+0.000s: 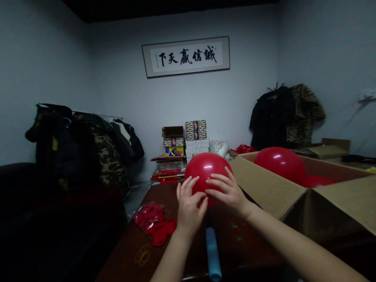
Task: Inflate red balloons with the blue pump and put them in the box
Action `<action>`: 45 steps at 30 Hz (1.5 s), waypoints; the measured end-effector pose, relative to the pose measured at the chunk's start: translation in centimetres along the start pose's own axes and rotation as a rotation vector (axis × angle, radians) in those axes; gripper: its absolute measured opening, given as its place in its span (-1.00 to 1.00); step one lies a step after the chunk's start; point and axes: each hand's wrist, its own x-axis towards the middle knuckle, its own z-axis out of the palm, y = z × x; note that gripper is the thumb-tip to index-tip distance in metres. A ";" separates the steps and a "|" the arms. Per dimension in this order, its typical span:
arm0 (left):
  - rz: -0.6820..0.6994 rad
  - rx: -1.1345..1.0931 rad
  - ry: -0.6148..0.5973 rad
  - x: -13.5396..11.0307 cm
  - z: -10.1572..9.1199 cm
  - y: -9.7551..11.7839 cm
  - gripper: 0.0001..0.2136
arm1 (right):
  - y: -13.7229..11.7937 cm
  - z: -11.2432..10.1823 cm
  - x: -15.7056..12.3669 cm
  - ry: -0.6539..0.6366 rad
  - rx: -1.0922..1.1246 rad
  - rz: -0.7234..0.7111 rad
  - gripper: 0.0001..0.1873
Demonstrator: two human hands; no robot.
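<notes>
An inflated red balloon point(207, 166) is in front of me, over the dark table. My left hand point(189, 201) pinches at its underside near the neck, with the other fingers resting against the balloon. From the right, my right hand point(227, 192) has its fingers on the balloon, and its thumb and fingertips meet the left hand's near the neck. The neck itself is mostly hidden by my fingers. Below the hands lies a blue tube point(212, 250), perhaps a hand pump, pointing toward me.
Left on the table point(123, 270) are a plastic bag of red balloons point(149, 215), loose flat red balloons point(161, 232) and yellowish rubber bands point(142, 255). At right, an open cardboard box point(267, 184) holds inflated red balloons point(280, 164). Stacked boxes point(197, 147) stand behind.
</notes>
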 end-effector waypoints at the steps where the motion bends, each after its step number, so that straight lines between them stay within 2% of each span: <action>1: 0.002 -0.013 0.003 0.1 0.2 0.2 -0.90 | 0.3 -0.3 -0.1 -0.005 -0.017 0.002 -0.75; 10: 0.071 -0.108 0.028 1.6 2.6 2.9 -0.90 | 3.0 -4.1 -2.1 -0.043 -0.117 0.083 -0.63; 15: 0.136 -0.104 0.051 3.0 4.1 5.0 -0.91 | 4.8 -6.4 -3.3 -0.095 -0.188 0.229 -0.40; 19: 0.204 -0.120 0.081 3.8 5.8 6.5 -0.90 | 6.4 -8.5 -4.4 -0.158 -0.227 0.290 -0.23; 24: 0.281 -0.167 0.043 4.8 8.1 8.3 -0.87 | 8.0 -11.0 -6.0 -0.221 -0.256 0.356 -0.10; 30: 0.373 -0.300 0.037 6.2 11.7 11.1 -0.85 | 9.9 -13.9 -8.3 -0.239 -0.333 0.368 -0.09; 37: 0.442 -0.399 0.029 7.7 17.1 15.1 -0.87 | 12.7 -17.5 -12.1 -0.254 -0.474 0.377 -0.17; 45: 0.408 -0.444 -0.022 8.1 22.7 18.5 -0.88 | 15.7 -19.2 -16.3 -0.335 -0.551 0.408 -0.22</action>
